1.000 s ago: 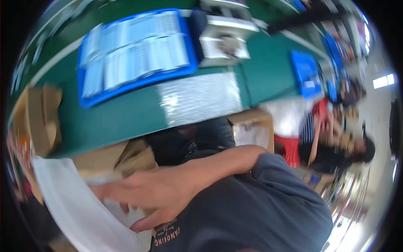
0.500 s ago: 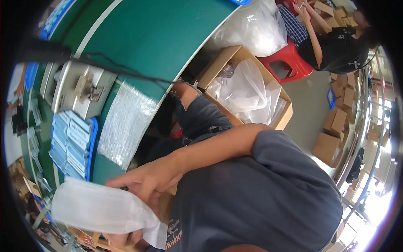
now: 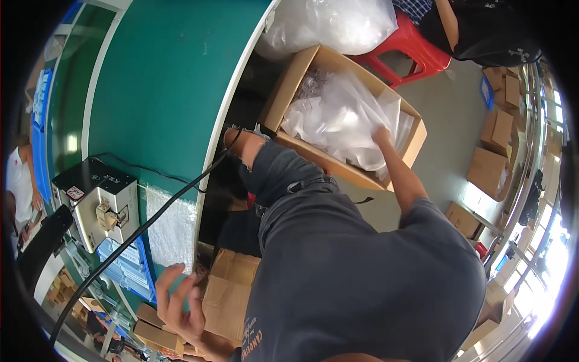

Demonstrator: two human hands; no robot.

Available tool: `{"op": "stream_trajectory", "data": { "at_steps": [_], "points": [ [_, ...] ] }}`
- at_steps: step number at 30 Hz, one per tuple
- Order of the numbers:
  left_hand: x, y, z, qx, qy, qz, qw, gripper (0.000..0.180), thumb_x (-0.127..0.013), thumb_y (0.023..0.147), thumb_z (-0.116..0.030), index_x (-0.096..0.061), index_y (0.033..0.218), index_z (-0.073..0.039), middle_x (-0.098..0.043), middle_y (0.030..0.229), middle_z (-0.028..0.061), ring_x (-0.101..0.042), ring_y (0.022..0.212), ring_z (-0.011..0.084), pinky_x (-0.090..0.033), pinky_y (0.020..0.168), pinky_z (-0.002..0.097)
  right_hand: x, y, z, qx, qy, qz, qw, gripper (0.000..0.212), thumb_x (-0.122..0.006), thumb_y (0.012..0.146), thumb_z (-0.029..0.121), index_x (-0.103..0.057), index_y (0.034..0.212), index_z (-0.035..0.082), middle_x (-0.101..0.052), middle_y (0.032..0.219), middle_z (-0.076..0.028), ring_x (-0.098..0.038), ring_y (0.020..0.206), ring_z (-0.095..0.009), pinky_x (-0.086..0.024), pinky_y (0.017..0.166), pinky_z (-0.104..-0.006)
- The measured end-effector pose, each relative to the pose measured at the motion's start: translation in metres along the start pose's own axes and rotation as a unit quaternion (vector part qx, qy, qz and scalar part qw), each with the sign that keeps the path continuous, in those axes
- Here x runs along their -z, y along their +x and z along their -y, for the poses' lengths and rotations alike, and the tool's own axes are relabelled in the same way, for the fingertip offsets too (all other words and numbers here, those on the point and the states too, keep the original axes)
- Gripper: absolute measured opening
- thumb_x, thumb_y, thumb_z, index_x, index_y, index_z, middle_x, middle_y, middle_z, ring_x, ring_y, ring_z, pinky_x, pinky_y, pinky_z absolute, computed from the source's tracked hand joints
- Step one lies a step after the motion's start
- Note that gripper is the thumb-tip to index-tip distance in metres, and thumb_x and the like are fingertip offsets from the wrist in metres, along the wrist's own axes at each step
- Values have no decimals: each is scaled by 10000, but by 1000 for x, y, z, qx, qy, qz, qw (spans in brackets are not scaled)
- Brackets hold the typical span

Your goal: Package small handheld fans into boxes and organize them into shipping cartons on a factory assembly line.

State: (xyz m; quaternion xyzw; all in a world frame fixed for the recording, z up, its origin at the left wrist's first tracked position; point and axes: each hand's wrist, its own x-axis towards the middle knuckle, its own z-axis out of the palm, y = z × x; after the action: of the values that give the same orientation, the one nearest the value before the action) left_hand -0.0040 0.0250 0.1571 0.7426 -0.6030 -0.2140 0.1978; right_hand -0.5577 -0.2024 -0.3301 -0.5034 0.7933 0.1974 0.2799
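Left fingers spread, empty; right fingers, grip unclear, touch translucent white plastic sheets, which could tear, being thin.

The right hand is placed among white plastic bags inside 1 topless carton; its fingers are partly hidden. The left hand is held, fingers spread, near 1 brown box and bubble wrap laid on the green table. 1 red stool is noted near the carton.
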Motion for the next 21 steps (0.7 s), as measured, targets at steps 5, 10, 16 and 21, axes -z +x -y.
{"op": "stream_trajectory", "data": {
  "at_steps": [5,10,16,21],
  "points": [
    [31,6,4,-32,-20,-52,998,162,-667,858,-47,-737,997,-1,-692,1099,175,-667,1013,355,-533,873,433,-40,76,-145,176,-207,68,960,478,-643,837,282,-644,1233,13,-686,1221,-250,-665,1149,-408,-542,979,-479],
    [20,-1,12,17,37,-74,996,189,-737,777,-19,-755,957,-73,-723,1058,108,-687,964,320,-542,821,400,-66,-14,21,101,-310,169,930,752,-620,913,467,-456,1532,72,-338,1611,-258,-391,1415,-505,-314,1116,-670],
    [35,-87,36,70,39,-195,977,167,-765,813,-72,-739,976,-100,-722,1027,72,-697,927,302,-552,771,399,-43,13,66,386,-455,121,793,304,-749,752,206,-767,1055,225,-732,1076,-71,-691,1079,-320,-536,949,-462],
    [40,-193,19,179,-64,-269,944,164,-781,847,-52,-753,1008,-66,-737,989,107,-704,928,289,-564,801,375,4,-24,255,252,-463,329,783,490,-627,978,472,-725,1032,-4,-752,980,-132,-736,720,-261,-617,624,-392]
  ]
}}
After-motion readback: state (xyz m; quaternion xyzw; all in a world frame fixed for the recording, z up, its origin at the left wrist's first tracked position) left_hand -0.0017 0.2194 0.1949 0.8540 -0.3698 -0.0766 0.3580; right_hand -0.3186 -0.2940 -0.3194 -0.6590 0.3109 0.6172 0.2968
